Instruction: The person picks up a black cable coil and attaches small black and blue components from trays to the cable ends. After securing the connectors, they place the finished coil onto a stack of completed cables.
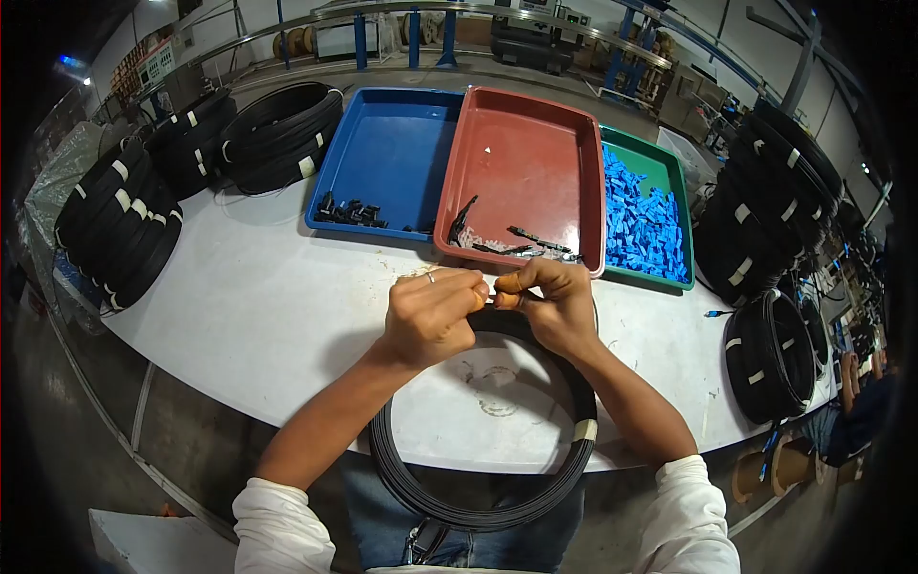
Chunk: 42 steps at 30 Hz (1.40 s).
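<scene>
My left hand (430,314) and my right hand (557,304) meet fingertip to fingertip above a coil of black cable (478,515). Both are closed in a pinch, and orange covers wrap some fingertips. A small pale tip shows between them, but the fingers hide what it belongs to. The coil, bound with a pale tape band (584,430), lies partly on the table and overhangs its front edge close to my body. Just beyond my hands is the red tray (535,115), with small black parts (531,236) and clear pieces near its front.
Left of the red tray, a blue tray (387,105) contains black parts (349,210). A green tray (669,167) to the right contains many blue connectors (643,225). Taped black cable coils stand at the left (120,225) and right (770,206) of the white table (239,335).
</scene>
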Each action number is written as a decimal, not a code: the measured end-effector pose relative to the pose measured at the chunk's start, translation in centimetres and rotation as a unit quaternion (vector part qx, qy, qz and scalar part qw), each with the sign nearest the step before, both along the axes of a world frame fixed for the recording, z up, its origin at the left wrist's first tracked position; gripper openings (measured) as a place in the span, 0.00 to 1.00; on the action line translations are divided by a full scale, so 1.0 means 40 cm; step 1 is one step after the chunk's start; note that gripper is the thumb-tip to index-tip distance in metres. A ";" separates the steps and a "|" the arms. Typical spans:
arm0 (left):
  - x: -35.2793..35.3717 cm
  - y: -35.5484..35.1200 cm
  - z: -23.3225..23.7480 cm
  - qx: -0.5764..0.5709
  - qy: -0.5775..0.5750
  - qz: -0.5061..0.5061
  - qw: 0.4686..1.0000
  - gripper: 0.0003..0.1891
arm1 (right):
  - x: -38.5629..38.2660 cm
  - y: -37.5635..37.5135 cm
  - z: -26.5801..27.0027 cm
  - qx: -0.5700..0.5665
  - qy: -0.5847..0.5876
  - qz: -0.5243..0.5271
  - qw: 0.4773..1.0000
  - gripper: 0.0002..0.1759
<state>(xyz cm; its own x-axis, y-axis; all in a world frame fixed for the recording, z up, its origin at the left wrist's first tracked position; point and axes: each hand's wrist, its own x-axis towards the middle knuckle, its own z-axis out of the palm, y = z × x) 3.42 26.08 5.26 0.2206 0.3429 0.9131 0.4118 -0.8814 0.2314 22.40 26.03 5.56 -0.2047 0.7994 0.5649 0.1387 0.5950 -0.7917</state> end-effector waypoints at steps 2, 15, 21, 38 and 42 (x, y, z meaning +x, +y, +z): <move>-0.003 -0.003 0.024 0.132 0.047 -0.012 0.990 0.07 | 0.017 0.000 0.023 -0.099 0.018 0.055 0.993 0.07; 0.004 0.007 -0.007 -0.119 -0.123 -0.015 0.985 0.06 | 0.025 0.017 0.039 0.284 -0.169 -0.071 0.941 0.18; -0.001 0.003 -0.008 -0.236 -0.132 -0.045 0.962 0.04 | 0.022 0.024 0.027 0.360 -0.192 -0.091 0.908 0.15; -0.009 -0.014 0.024 0.194 0.106 -0.007 0.975 0.07 | 0.038 -0.005 0.039 -0.166 0.060 0.118 0.977 0.08; 0.005 0.008 0.006 0.177 0.040 -0.011 0.983 0.07 | 0.037 0.001 0.045 -0.128 0.016 0.119 0.984 0.08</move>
<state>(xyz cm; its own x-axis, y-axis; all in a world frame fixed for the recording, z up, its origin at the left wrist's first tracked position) 3.64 26.39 5.48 0.3002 0.0003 0.9539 0.3968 -0.9094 -0.1246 23.87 26.06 7.37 -0.3889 0.8480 0.3600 -0.0076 0.3878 -0.9217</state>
